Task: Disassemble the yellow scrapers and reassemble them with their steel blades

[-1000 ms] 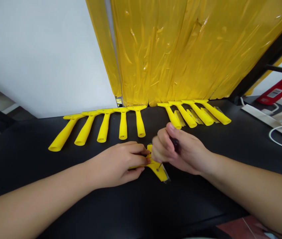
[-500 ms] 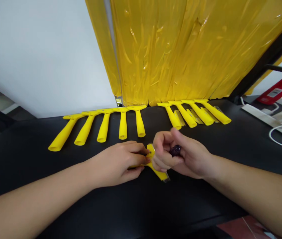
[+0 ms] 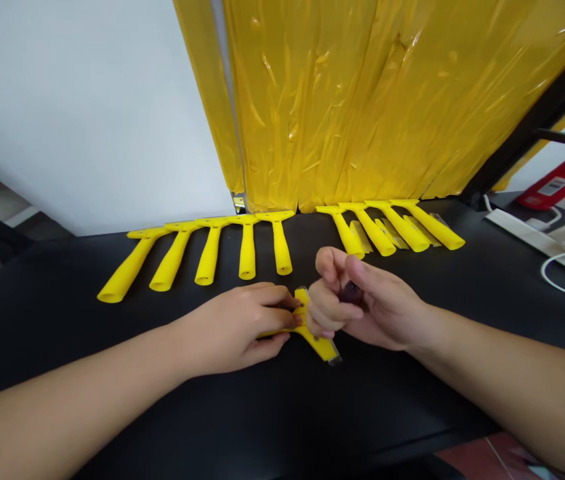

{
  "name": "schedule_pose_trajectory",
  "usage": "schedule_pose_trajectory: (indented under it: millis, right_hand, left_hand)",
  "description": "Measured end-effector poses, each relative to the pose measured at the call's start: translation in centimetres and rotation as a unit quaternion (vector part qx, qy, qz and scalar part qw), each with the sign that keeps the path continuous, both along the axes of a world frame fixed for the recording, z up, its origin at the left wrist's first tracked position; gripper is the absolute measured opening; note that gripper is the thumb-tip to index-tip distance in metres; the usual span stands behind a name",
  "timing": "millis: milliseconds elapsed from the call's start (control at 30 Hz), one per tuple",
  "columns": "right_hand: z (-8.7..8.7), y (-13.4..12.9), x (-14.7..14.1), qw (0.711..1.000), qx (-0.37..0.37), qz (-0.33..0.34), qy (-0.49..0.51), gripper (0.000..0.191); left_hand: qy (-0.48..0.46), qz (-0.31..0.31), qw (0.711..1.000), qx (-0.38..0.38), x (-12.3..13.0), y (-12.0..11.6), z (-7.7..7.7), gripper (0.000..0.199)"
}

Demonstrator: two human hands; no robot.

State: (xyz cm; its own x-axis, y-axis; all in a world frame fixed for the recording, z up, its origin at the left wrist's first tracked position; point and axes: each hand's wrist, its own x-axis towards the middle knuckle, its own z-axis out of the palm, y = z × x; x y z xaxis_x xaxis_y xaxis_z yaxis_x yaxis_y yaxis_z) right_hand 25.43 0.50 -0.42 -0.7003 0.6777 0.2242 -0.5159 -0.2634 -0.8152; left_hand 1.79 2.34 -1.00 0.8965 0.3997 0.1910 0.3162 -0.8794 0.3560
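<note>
Backdrop: white wall [image 3: 72, 113] on the left, yellow plastic sheeting [image 3: 342, 100] taped up in creased panels behind the worktop, and a red box [image 3: 560, 183] at the far right.

Worktop: black worktop [image 3: 282, 417], with a white cable [image 3: 562, 280] looping near its right edge.

Rows: five yellow scraper handles [image 3: 207, 253] lie side by side left of centre, with four more [image 3: 387, 227] to the right, heads towards the sheeting. Flat pale strips [image 3: 361, 237] lie between those four.

Yellow scraper: one more yellow scraper [image 3: 318, 343] sits on the worktop just in front of the rows, its metal-edged end [image 3: 333, 358] pointing towards the right arm.

Left hand: left hand [image 3: 232, 327] is clamped over the scraper's head, fingers curled on top.

Right hand: right hand [image 3: 370, 303] is closed around a dark tool handle [image 3: 351, 292], just beside the scraper; any shaft is hidden.

Change: the right hand's fingers have rolled over that handle, covering more of it, while the scraper stays under the left hand.
</note>
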Motion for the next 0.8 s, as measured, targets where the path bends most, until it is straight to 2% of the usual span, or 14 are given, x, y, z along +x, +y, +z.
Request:
schedule_pose_trajectory:
  millis: [200, 400, 567, 667, 800]
  right_hand:
    - [-0.1, 0.2, -0.1, 0.999, -0.016, -0.023, 0.024, 0.036]
    - [-0.6, 0.9, 0.4, 1.0, 0.023, 0.0, -0.004, 0.031]
    - [-0.6, 0.6, 0.2, 0.998, 0.057, 0.031, -0.009, 0.049]
    - [-0.4, 0.2, 0.2, 0.997, 0.054, 0.047, -0.015, 0.042]
    - [-0.1, 0.0, 0.4, 0.998, 0.054, 0.034, -0.013, 0.03]
  left_hand:
    - [0.001, 0.011, 1.0, -0.012, -0.2, -0.1, -0.2, 0.021]
    - [0.002, 0.003, 1.0, -0.009, -0.1, -0.1, -0.1, 0.025]
    - [0.008, 0.009, 1.0, -0.007, 0.0, 0.0, 0.0, 0.021]
    - [-0.004, 0.009, 1.0, -0.008, 0.0, -0.1, 0.0, 0.02]
    - [-0.009, 0.013, 1.0, -0.018, -0.1, 0.0, 0.1, 0.016]
